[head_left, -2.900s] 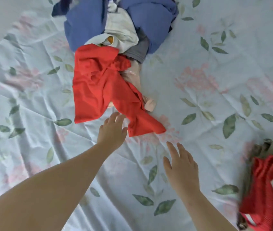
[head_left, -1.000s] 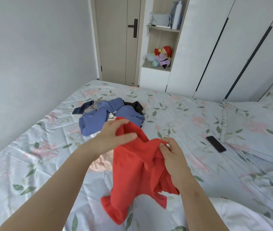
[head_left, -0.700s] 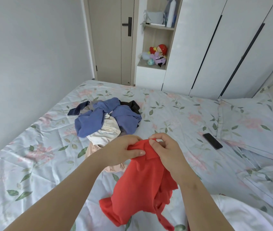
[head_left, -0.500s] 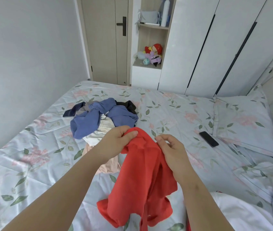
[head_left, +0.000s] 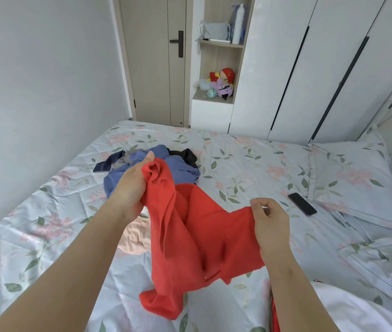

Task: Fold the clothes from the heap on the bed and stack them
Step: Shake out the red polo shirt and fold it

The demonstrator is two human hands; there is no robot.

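Observation:
A red garment (head_left: 197, 238) hangs in the air above the bed, its lower end drooping onto the sheet. My left hand (head_left: 130, 190) grips a bunched upper part of it. My right hand (head_left: 270, 219) pinches another edge further right and lower. Behind the garment lies the heap (head_left: 180, 168) of blue, grey and dark clothes, with a pale pink piece (head_left: 133, 238) below my left wrist. At the bottom right, a white piece (head_left: 348, 310) and a sliver of red show beside my right forearm.
The bed has a light blue floral sheet (head_left: 245, 161). A black phone (head_left: 302, 203) lies near a floral pillow (head_left: 350, 180) on the right. A grey wall borders the left; a door, shelves with toys and white wardrobes stand beyond the bed.
The red garment came up off the bed into both hands. Over the last second my hands met at its top, then drew apart, the right one going right and down, spreading the cloth.

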